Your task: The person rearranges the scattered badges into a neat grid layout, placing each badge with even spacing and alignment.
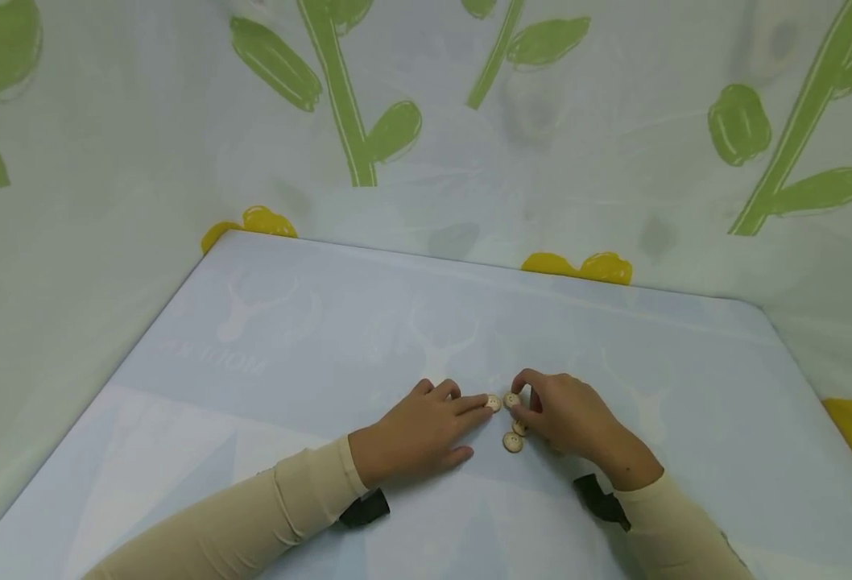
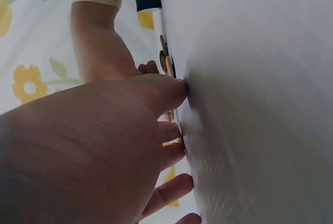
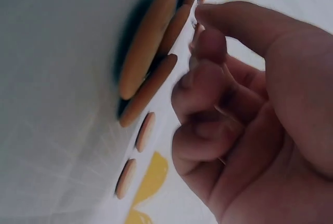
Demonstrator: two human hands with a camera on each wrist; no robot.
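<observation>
Near the middle of the table, in the head view, my left hand [image 1: 420,432] lies palm down with its fingers extended. Its fingertips rest on a pale round wooden button [image 1: 494,403]. Just to the right, my right hand [image 1: 572,412] pinches a second wooden button [image 1: 511,399] between thumb and index finger, close beside the first. Below it lies a pair of buttons [image 1: 513,442], the upper one partly behind the right thumb. In the right wrist view, several buttons [image 3: 148,44] appear edge-on, some overlapping, near the curled fingers [image 3: 200,140].
The pale table [image 1: 368,314] bears faint deer-head prints. Its far edge meets a white sheet [image 1: 426,217] with green plants and yellow flowers. Dark bands [image 1: 365,509] sit at both wrists, over beige sleeves [image 1: 252,507].
</observation>
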